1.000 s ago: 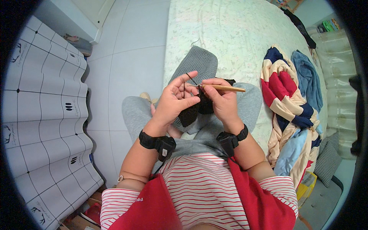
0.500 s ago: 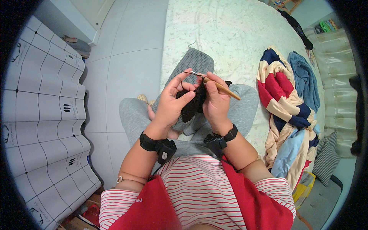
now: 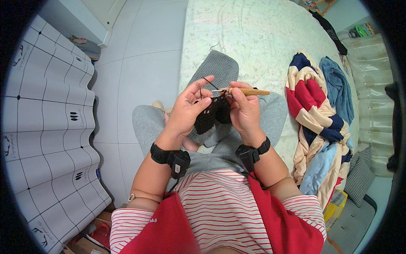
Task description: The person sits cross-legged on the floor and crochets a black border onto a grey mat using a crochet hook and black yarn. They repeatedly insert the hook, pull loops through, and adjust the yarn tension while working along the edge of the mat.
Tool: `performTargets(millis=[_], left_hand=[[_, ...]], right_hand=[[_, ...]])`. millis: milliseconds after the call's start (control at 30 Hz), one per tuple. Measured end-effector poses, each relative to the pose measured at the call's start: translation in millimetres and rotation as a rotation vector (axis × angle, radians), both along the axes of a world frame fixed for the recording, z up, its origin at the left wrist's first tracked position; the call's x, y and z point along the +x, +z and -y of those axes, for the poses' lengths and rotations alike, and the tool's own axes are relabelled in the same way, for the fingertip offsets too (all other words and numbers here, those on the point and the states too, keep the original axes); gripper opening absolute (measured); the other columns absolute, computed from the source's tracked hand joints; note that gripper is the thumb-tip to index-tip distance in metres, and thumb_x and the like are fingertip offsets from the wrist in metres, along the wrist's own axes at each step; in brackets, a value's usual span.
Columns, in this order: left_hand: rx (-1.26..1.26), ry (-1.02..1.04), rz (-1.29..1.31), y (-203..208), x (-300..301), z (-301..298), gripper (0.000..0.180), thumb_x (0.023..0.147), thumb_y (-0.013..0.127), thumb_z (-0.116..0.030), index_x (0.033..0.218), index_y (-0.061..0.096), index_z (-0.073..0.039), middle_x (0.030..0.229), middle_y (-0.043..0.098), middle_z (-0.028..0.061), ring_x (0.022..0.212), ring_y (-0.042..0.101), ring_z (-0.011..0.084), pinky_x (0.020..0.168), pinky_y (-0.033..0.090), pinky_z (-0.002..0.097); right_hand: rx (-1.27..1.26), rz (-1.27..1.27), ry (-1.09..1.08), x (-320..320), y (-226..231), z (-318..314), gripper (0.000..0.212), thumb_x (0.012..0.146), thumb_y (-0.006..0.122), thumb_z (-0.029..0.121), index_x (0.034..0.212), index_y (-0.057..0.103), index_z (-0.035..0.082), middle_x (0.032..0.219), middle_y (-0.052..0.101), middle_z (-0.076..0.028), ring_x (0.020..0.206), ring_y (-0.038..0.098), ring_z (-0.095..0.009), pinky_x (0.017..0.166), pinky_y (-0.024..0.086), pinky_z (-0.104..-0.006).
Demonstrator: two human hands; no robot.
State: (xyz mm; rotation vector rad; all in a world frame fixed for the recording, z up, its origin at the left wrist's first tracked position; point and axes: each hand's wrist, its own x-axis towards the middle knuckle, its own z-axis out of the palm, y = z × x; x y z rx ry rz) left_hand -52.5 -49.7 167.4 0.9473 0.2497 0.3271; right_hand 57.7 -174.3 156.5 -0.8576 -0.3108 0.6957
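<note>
My right hand point(image 3: 245, 108) grips a crochet hook point(image 3: 253, 91) by its wooden handle, its metal tip pointing left at the edge of a dark crochet piece point(image 3: 206, 120). My left hand point(image 3: 189, 103) pinches the left edge of that piece between thumb and fingers. A strand of dark yarn point(image 3: 209, 83) runs over its raised index finger toward the hook. The dark piece hangs between both hands above my lap. Beneath it lies a grey crocheted piece point(image 3: 216, 67), stretching from my lap onto the bed; its near part is partly hidden by my hands.
I sit cross-legged on a bed with a pale floral sheet point(image 3: 262, 38). At the right lie a cream, red and navy quilted cover point(image 3: 315, 110) and a blue towel point(image 3: 338, 86). A white checked curtain point(image 3: 55, 110) hangs at the left beyond the tiled floor point(image 3: 144, 72).
The crochet hook has swung from slanting down rightward to nearly level. My right hand has moved slightly right, and more of the dark piece shows between the hands.
</note>
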Motion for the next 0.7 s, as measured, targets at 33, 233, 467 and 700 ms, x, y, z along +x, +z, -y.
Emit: performTargets(millis=[33,233,467,700], left_hand=[[-0.002,-0.006,0.000,-1,0,0,0.052,0.087,0.060,-0.003,0.135,0.041,0.000,0.091,0.057,-0.0005,0.083,0.053,0.0050,0.076,0.043,0.0182],[-0.052,-0.044,0.003,-3,-2,-2,0.054,0.086,0.063,-0.005,0.135,0.041,0.001,0.090,0.060,0.0011,0.079,0.055,0.0054,0.071,0.044,0.0177],[-0.054,0.003,-0.016,0,-3,-4,0.046,0.085,0.065,-0.003,0.128,0.050,0.001,0.087,0.062,-0.0001,0.074,0.054,0.0037,0.067,0.044,0.0165],[0.029,0.086,-0.067,4,-2,-3,0.043,0.084,0.065,-0.002,0.126,0.053,0.001,0.086,0.062,-0.0005,0.074,0.053,0.0035,0.066,0.044,0.0170]], right_hand=[[-0.006,0.014,-0.002,0,0,0,0.023,0.090,0.061,0.011,0.109,0.057,-0.002,0.094,0.065,-0.009,0.085,0.062,-0.014,0.078,0.049,-0.0259],[-0.075,0.098,-0.010,2,1,3,0.019,0.090,0.060,0.009,0.107,0.057,0.000,0.094,0.065,-0.010,0.086,0.062,-0.016,0.079,0.050,-0.0285],[-0.099,0.307,0.025,5,8,13,0.015,0.088,0.059,0.006,0.102,0.058,0.000,0.093,0.064,-0.013,0.086,0.063,-0.020,0.081,0.050,-0.0314],[-0.149,0.485,-0.071,2,15,13,0.011,0.085,0.063,0.002,0.095,0.063,-0.001,0.090,0.067,-0.010,0.084,0.065,-0.017,0.076,0.051,-0.0287]])
